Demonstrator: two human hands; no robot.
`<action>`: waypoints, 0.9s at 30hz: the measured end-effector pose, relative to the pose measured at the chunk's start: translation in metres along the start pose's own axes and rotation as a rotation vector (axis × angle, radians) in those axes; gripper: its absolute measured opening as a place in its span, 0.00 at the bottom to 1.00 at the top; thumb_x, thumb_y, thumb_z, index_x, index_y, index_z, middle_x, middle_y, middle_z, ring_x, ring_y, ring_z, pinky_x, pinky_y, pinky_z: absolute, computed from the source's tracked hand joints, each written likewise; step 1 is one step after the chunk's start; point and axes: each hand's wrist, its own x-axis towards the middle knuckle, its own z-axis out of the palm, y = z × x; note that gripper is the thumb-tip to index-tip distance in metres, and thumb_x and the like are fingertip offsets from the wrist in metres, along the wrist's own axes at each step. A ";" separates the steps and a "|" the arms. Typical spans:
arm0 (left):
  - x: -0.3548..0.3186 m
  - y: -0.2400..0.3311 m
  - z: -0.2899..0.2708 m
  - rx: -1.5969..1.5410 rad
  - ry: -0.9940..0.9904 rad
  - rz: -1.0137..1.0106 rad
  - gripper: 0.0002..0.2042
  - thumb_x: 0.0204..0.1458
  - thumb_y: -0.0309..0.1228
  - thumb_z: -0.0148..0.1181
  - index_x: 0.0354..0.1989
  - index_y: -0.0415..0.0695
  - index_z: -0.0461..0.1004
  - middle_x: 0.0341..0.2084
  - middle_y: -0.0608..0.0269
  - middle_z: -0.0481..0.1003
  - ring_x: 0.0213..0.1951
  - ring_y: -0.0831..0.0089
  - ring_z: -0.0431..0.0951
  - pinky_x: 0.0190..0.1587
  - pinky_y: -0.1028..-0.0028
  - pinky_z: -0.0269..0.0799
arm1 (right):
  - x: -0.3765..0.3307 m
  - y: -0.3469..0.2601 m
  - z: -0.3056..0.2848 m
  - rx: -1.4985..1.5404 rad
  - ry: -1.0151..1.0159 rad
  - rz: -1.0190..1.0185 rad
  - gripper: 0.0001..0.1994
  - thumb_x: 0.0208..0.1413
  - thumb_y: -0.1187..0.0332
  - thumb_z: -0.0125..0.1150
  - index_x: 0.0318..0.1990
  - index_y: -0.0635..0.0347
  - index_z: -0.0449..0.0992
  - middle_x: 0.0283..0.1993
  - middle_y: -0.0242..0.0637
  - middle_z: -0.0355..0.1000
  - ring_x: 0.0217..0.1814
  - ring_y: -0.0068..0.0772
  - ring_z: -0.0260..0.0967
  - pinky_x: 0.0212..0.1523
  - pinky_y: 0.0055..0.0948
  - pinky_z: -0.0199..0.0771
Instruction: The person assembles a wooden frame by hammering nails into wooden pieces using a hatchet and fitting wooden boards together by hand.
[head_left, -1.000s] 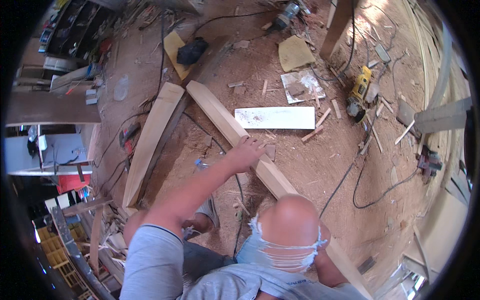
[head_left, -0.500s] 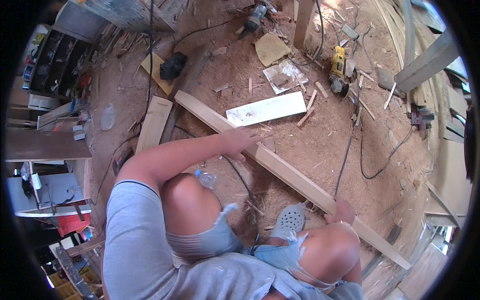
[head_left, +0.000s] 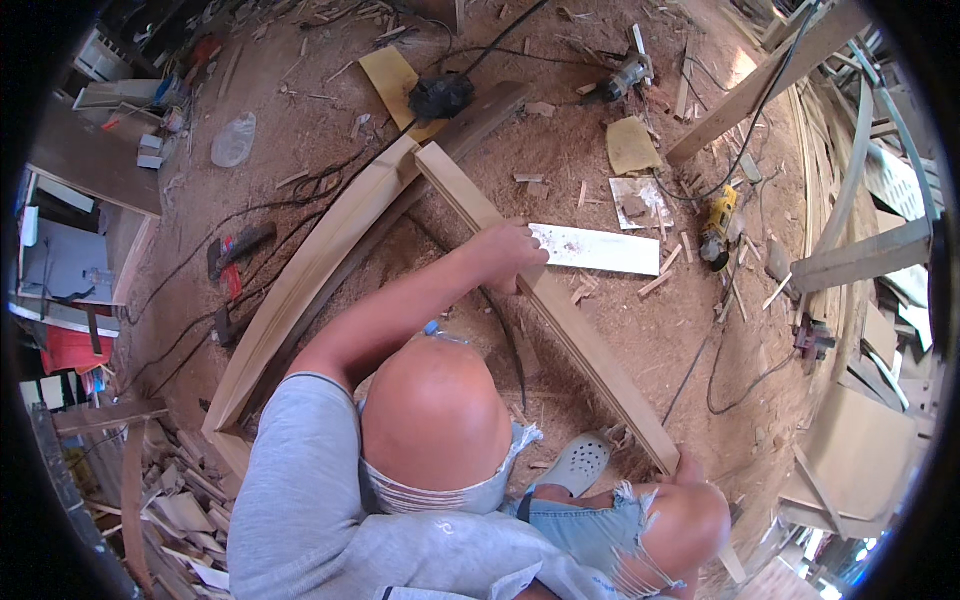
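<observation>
Gripping the long curved plank [head_left: 560, 320] near its middle, my left hand [head_left: 510, 255] has its fingers wrapped over the top edge, above the sawdust floor [head_left: 330, 130]. Its lower end runs down to my right hand [head_left: 690, 468] by my knee, where I cannot tell how the fingers sit. A white board [head_left: 600, 250] lies just beyond.

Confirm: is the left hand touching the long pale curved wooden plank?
Touching. The head view shows the left hand laid on top of the long pale curved wooden plank, fingers wrapped over its upper edge with no gap showing.
</observation>
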 end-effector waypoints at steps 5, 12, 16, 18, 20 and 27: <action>-0.014 0.010 -0.023 0.008 0.015 -0.011 0.27 0.27 0.41 0.81 0.38 0.47 0.77 0.37 0.61 0.81 0.46 0.59 0.81 0.52 0.62 0.73 | -0.006 -0.003 -0.010 0.017 0.016 0.090 0.31 0.36 0.74 0.78 0.55 0.58 0.77 0.43 0.50 0.84 0.51 0.55 0.83 0.51 0.46 0.81; -0.020 0.003 -0.005 0.008 0.008 -0.041 0.29 0.26 0.40 0.82 0.42 0.48 0.78 0.40 0.61 0.81 0.48 0.60 0.81 0.54 0.61 0.72 | 0.023 -0.002 -0.006 -0.153 0.076 0.072 0.32 0.36 0.73 0.78 0.55 0.52 0.76 0.42 0.52 0.83 0.49 0.60 0.82 0.50 0.52 0.80; -0.026 -0.004 0.006 -0.007 -0.017 -0.072 0.30 0.27 0.39 0.81 0.44 0.49 0.79 0.40 0.62 0.81 0.50 0.59 0.80 0.56 0.60 0.71 | 0.033 -0.007 -0.004 -0.201 0.026 0.106 0.31 0.36 0.71 0.79 0.53 0.50 0.75 0.40 0.53 0.82 0.47 0.63 0.80 0.48 0.55 0.80; -0.024 -0.002 0.007 0.014 -0.015 -0.078 0.27 0.33 0.41 0.81 0.43 0.46 0.78 0.40 0.59 0.80 0.51 0.57 0.80 0.59 0.59 0.71 | 0.035 -0.009 -0.004 -0.165 0.036 0.079 0.30 0.37 0.70 0.79 0.53 0.49 0.75 0.39 0.53 0.82 0.46 0.64 0.80 0.47 0.55 0.79; -0.022 0.002 0.003 -0.058 0.010 -0.106 0.26 0.34 0.41 0.80 0.43 0.46 0.78 0.41 0.58 0.81 0.51 0.56 0.80 0.61 0.58 0.70 | 0.035 -0.010 -0.004 -0.192 0.063 0.054 0.30 0.37 0.70 0.79 0.52 0.50 0.75 0.38 0.53 0.81 0.46 0.64 0.80 0.48 0.56 0.79; -0.091 -0.086 -0.061 0.027 0.926 -0.662 0.19 0.59 0.48 0.68 0.43 0.42 0.81 0.38 0.51 0.82 0.44 0.49 0.81 0.56 0.54 0.75 | 0.036 -0.005 -0.002 -0.163 0.103 -0.028 0.32 0.35 0.71 0.80 0.53 0.52 0.76 0.41 0.53 0.82 0.48 0.62 0.80 0.50 0.54 0.80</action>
